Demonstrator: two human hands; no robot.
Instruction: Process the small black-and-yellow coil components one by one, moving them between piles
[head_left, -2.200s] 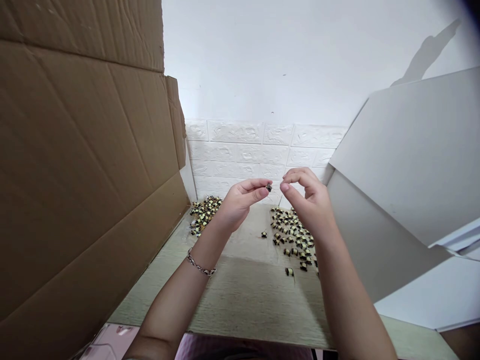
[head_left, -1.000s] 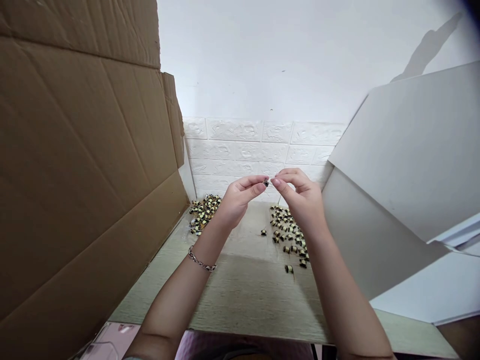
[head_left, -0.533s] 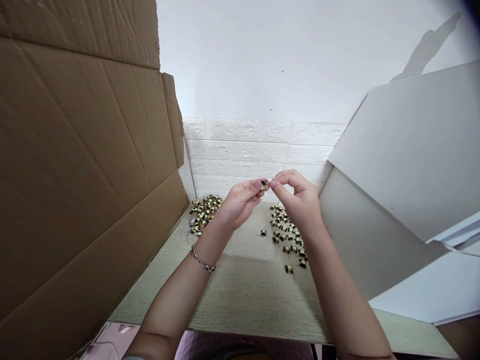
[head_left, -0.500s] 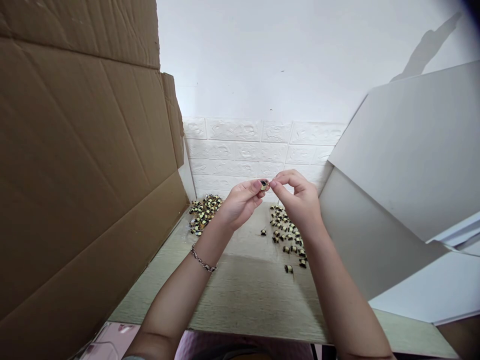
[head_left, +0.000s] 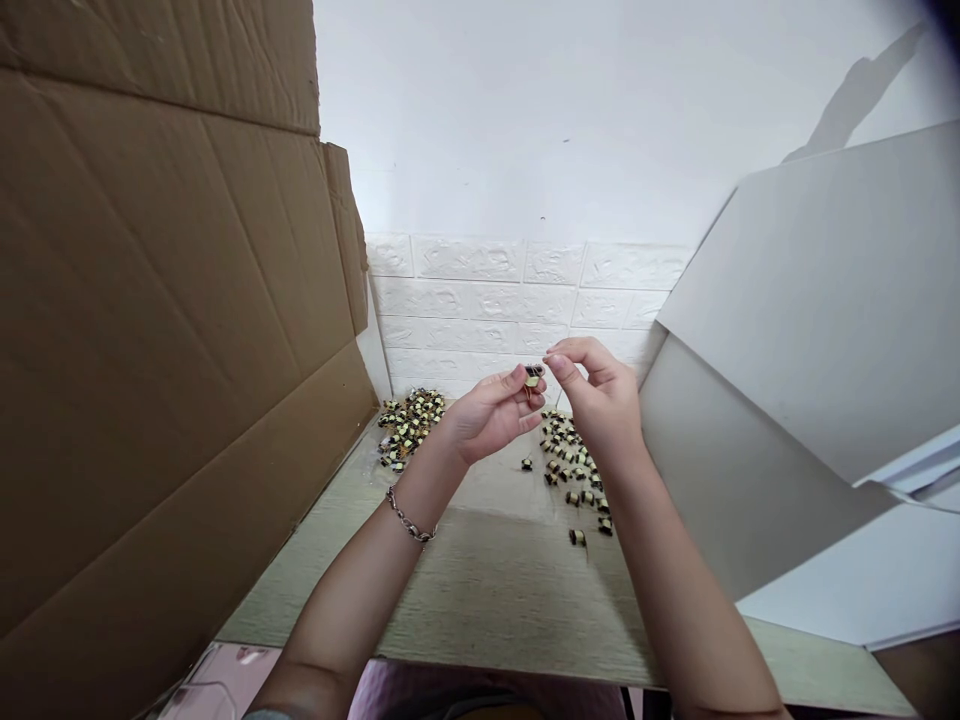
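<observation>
Between the thumb and fingers of my left hand is a small wire-wound coil, black at the end with a pale yellow middle and thin copper-coloured leads. My right hand is just to the right of it, thumb and forefinger pinched together by the coil's upper edge. What that pinch holds is too small to make out; it may be a fine lead. Below my right hand several like coils lie scattered on the table. A denser heap of coils sits beyond my left forearm.
A tall cardboard sheet walls off the left side. White panels stand along the right. Behind the table is a white brick-patterned wall. One single coil lies between the two groups.
My left hand has turned the coil and its fingers have spread a little, so more of the coil and its leads show. My right hand stays pinched close by, barely shifted.
</observation>
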